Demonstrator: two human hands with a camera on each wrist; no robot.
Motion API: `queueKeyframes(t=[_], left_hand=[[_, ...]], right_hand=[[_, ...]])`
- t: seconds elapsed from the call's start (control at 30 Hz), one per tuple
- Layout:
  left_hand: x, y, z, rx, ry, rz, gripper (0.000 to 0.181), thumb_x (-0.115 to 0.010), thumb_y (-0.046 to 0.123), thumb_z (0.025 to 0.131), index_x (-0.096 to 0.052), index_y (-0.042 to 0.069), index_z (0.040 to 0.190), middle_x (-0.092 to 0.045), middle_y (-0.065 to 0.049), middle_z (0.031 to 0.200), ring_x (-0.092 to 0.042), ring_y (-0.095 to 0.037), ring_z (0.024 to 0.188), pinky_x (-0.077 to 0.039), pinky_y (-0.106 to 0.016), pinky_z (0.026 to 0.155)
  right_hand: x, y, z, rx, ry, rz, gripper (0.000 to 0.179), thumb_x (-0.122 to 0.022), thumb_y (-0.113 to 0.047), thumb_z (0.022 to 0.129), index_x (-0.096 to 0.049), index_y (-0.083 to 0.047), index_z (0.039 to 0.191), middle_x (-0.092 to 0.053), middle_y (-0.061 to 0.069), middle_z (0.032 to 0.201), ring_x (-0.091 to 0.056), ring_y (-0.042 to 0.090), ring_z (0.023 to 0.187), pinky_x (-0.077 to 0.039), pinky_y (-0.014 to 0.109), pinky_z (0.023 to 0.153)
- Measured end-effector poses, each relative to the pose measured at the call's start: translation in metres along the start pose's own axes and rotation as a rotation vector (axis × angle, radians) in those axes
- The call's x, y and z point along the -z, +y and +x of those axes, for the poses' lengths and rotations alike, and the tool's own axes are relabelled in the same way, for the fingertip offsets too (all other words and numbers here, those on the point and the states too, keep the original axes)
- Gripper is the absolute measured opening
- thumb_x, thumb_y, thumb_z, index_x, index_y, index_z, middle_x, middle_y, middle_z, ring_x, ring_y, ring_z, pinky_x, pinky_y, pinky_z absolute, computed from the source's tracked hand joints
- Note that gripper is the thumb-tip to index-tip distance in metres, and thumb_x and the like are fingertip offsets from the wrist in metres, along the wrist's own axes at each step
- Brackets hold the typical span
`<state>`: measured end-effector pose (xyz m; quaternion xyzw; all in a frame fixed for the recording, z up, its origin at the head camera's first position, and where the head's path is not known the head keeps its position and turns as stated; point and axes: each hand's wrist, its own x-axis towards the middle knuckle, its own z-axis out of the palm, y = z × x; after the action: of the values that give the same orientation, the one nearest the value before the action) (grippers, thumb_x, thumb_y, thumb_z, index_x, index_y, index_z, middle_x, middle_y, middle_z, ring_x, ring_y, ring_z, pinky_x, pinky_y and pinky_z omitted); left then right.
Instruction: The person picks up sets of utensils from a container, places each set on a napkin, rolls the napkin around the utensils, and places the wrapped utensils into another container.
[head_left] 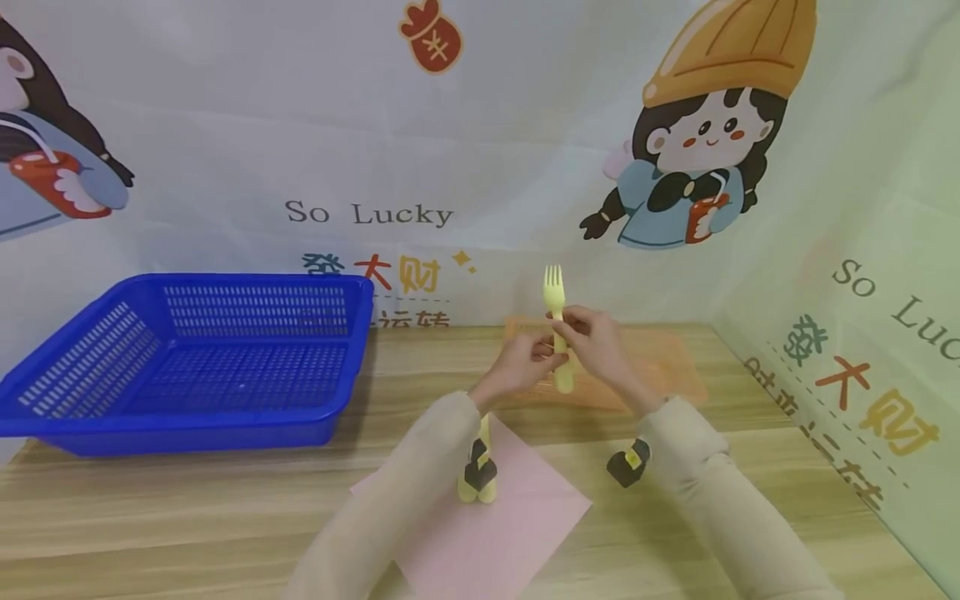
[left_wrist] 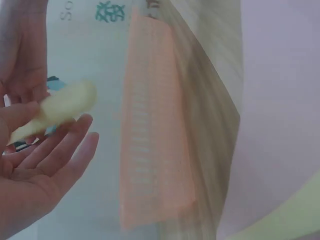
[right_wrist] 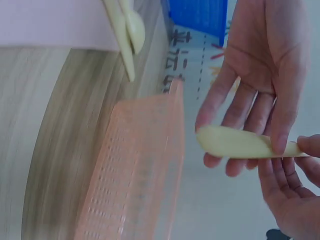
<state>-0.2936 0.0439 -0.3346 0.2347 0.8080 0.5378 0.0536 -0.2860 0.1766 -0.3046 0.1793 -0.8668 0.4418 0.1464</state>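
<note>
A pale yellow plastic fork (head_left: 553, 292) is held upright above the table, tines at the top. My left hand (head_left: 517, 364) pinches its handle between thumb and fingers. Higher up, near the neck, my right hand (head_left: 600, 343) grips the same fork. In the right wrist view the rounded handle end (right_wrist: 220, 141) sticks out past the left fingers. Below my left wrist lies a pink square sheet (head_left: 517, 517). On it, partly hidden by the sleeve and wrist strap, rest a yellow spoon (right_wrist: 135, 30) and a slimmer yellow utensil (right_wrist: 118, 30) beside it.
A large blue plastic basket (head_left: 180, 429) stands on the left of the wooden table (head_left: 247, 517). Behind my hands sits a translucent orange basket (head_left: 678, 367). A printed cloth (head_left: 525, 167) hangs along the back and right sides.
</note>
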Motion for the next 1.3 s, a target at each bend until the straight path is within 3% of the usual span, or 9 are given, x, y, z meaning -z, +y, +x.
queueKeyframes(t=[0.13,0.2,0.37,0.6,0.73,0.93,1.1,1.3], left_hand=[[0.004,0.008,-0.010,0.031,-0.017,-0.142,0.026,-0.054,0.006,0.087,-0.053,-0.006,0.110,-0.064,-0.021,0.089,-0.065,-0.023,0.078,-0.053,-0.027,0.067],[0.007,0.010,-0.015,0.045,-0.030,-0.178,0.026,-0.054,0.004,0.087,-0.052,-0.006,0.110,-0.065,-0.021,0.093,-0.065,-0.024,0.080,-0.053,-0.027,0.067],[0.012,0.011,-0.027,0.085,-0.054,-0.197,0.021,-0.055,0.001,0.086,-0.051,-0.008,0.105,-0.061,-0.023,0.102,-0.061,-0.028,0.090,-0.053,-0.033,0.068],[0.015,0.007,-0.042,0.154,-0.011,-0.259,0.021,-0.056,-0.004,0.083,-0.052,-0.009,0.103,-0.057,-0.018,0.093,-0.057,-0.017,0.078,-0.054,-0.032,0.065],[0.017,0.003,-0.051,0.181,0.021,-0.227,0.020,-0.058,-0.003,0.082,-0.052,-0.007,0.100,-0.061,-0.017,0.088,-0.058,-0.014,0.072,-0.054,-0.035,0.067],[0.016,-0.007,-0.063,0.234,0.015,-0.217,0.017,-0.060,-0.004,0.080,-0.051,-0.006,0.095,-0.057,-0.012,0.083,-0.056,-0.015,0.071,-0.054,-0.034,0.067],[0.016,-0.010,-0.071,0.249,-0.004,-0.166,0.021,-0.061,-0.001,0.080,-0.050,-0.005,0.097,-0.055,-0.010,0.085,-0.056,-0.018,0.072,-0.053,-0.029,0.062],[0.023,-0.012,-0.077,0.235,-0.047,-0.197,0.027,-0.055,-0.005,0.082,-0.046,-0.008,0.106,-0.055,-0.018,0.093,-0.060,-0.028,0.075,-0.054,-0.031,0.063]], right_hand=[[-0.002,-0.010,-0.006,-0.016,-0.009,0.014,0.022,-0.053,-0.013,0.089,-0.062,0.004,0.099,-0.065,0.019,0.088,-0.061,0.028,0.082,-0.049,0.035,0.073],[-0.003,-0.012,-0.009,-0.028,-0.012,0.026,0.023,-0.053,-0.014,0.089,-0.062,0.004,0.100,-0.065,0.018,0.088,-0.060,0.024,0.077,-0.049,0.031,0.068],[-0.005,-0.011,-0.015,-0.057,-0.017,0.112,0.024,-0.053,-0.011,0.089,-0.060,0.009,0.099,-0.063,0.021,0.087,-0.055,0.013,0.071,-0.050,0.028,0.064],[-0.016,-0.008,-0.035,-0.135,-0.120,0.221,0.026,-0.050,-0.009,0.090,-0.055,0.012,0.105,-0.061,0.024,0.094,-0.059,0.014,0.073,-0.052,0.034,0.069],[-0.024,-0.007,-0.046,-0.153,-0.166,0.215,0.025,-0.052,-0.008,0.089,-0.054,0.011,0.105,-0.061,0.023,0.095,-0.061,0.022,0.078,-0.052,0.036,0.072],[-0.032,-0.006,-0.056,-0.184,-0.284,0.221,0.026,-0.053,-0.007,0.088,-0.051,0.011,0.107,-0.061,0.021,0.095,-0.061,0.030,0.088,-0.051,0.040,0.076],[-0.036,-0.007,-0.061,-0.191,-0.337,0.238,0.023,-0.052,-0.005,0.087,-0.051,0.012,0.104,-0.061,0.021,0.091,-0.062,0.025,0.081,-0.052,0.038,0.071],[-0.039,-0.007,-0.064,-0.190,-0.350,0.235,0.025,-0.052,-0.004,0.087,-0.050,0.012,0.106,-0.061,0.020,0.092,-0.059,0.018,0.075,-0.052,0.039,0.069]])
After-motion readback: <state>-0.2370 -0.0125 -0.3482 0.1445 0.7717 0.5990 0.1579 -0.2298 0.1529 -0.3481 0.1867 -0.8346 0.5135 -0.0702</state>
